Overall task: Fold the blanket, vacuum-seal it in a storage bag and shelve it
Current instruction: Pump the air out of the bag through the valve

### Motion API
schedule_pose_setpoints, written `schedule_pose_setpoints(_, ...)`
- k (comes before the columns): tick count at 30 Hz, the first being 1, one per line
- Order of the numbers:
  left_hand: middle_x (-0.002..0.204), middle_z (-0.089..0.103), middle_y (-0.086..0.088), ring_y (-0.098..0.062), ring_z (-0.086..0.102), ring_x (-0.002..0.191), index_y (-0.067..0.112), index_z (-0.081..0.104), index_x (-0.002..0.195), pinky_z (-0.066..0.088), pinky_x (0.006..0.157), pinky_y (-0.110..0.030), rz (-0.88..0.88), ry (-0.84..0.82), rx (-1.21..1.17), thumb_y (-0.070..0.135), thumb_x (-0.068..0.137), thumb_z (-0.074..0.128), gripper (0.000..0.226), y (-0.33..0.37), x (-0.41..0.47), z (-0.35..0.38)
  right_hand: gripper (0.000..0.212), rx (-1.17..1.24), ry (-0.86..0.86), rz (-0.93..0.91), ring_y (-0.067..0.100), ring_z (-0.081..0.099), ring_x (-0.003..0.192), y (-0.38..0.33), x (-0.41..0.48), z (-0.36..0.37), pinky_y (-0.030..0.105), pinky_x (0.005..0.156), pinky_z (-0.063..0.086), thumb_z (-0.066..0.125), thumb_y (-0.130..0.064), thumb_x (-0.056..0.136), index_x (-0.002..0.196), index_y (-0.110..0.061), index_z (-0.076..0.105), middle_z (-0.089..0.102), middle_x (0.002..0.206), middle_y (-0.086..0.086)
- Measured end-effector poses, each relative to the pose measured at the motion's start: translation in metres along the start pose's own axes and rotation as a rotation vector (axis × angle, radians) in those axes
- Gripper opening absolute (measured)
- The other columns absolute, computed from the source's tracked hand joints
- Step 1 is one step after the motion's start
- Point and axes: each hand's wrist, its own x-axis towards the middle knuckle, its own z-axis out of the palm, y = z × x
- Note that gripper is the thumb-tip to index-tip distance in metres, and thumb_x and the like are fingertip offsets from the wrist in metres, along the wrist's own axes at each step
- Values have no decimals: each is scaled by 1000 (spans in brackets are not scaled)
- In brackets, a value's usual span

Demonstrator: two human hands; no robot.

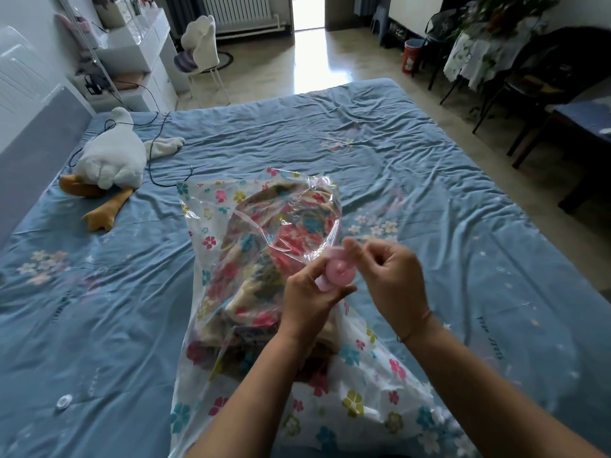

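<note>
A clear storage bag printed with coloured flowers lies on the blue bed, with the folded flowery blanket inside it. A round pink valve on the bag is lifted off the bed. My left hand grips the valve from below and the left. My right hand pinches at the valve's top edge, fingers curled together. The bag's plastic is bunched and crinkled around the valve.
The blue flowered bed sheet covers the bed. A white plush goose and a black cable lie at the far left. A small round clear cap rests on the sheet near left. Chairs stand at the right.
</note>
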Motion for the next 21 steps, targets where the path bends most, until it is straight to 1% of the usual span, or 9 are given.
schedule_pose_setpoints(2, 111, 72, 7, -10, 67, 105, 31, 65, 118, 54, 94, -37, 5, 8, -5, 20, 65, 88, 58, -2, 3, 0, 67, 199, 75, -116, -7, 56, 51, -32, 2, -9, 15, 50, 41, 64, -41, 87, 60, 18, 45, 66, 53, 0)
schedule_pose_setpoints(5, 114, 71, 9, -9, 66, 108, 39, 62, 118, 53, 96, -40, 9, 14, 2, 26, 65, 87, 60, -1, 2, 3, 60, 194, 192, -247, 9, 50, 44, -44, 4, -12, 25, 46, 35, 64, -34, 89, 55, 4, 32, 51, 45, 10)
schedule_pose_setpoints(8, 107, 72, 12, -7, 68, 101, 29, 66, 117, 55, 90, -35, -7, 3, 2, 28, 66, 86, 55, -2, -4, 6, 72, 4, 99, -74, 7, 47, 47, 4, -2, 1, 34, 47, 35, 55, -61, 86, 57, 2, 38, 49, 48, -3)
schedule_pose_setpoints(11, 96, 73, 20, 0, 69, 92, 38, 67, 108, 53, 80, -17, -9, 1, -3, 15, 67, 86, 51, -1, -9, 6, 90, -143, -22, 98, 8, 38, 50, 32, -8, 5, 39, 49, 42, 43, -89, 70, 58, 0, 50, 41, 50, -2)
schedule_pose_setpoints(13, 102, 73, 13, -5, 69, 97, 30, 67, 112, 55, 85, -25, -8, 3, -11, 17, 67, 87, 51, 0, -7, 5, 80, -73, -6, 33, 3, 40, 47, 10, -5, -1, 31, 48, 38, 53, -75, 78, 58, 2, 52, 49, 46, -3)
schedule_pose_setpoints(15, 111, 71, 10, -7, 67, 105, 34, 63, 116, 53, 94, -31, -4, 23, -20, 18, 65, 88, 58, -1, -3, 2, 70, 124, 50, -84, 4, 57, 49, -26, 0, -10, 29, 52, 42, 63, -50, 88, 61, 13, 49, 66, 56, 14)
schedule_pose_setpoints(18, 115, 70, 8, -9, 65, 109, 33, 63, 119, 53, 96, -37, -11, 21, -20, 28, 63, 88, 62, -3, -1, 2, 55, 212, 148, -224, 27, 68, 57, -51, 5, -14, 35, 46, 35, 65, -36, 90, 56, -6, 34, 59, 62, 36)
schedule_pose_setpoints(20, 112, 72, 7, -10, 67, 105, 23, 66, 120, 54, 93, -39, -15, 15, -21, 25, 64, 88, 61, -4, -3, 2, 54, 133, 105, -141, 8, 61, 51, -28, 1, -5, 31, 46, 34, 66, -45, 87, 57, -17, 31, 61, 51, 9)
schedule_pose_setpoints(21, 107, 73, 9, -9, 68, 101, 22, 68, 117, 56, 91, -37, -21, 11, -22, 20, 65, 88, 56, -3, -4, 3, 58, 55, 63, -67, 2, 47, 46, -10, 0, -1, 29, 48, 33, 63, -60, 82, 56, -19, 33, 50, 47, -4)
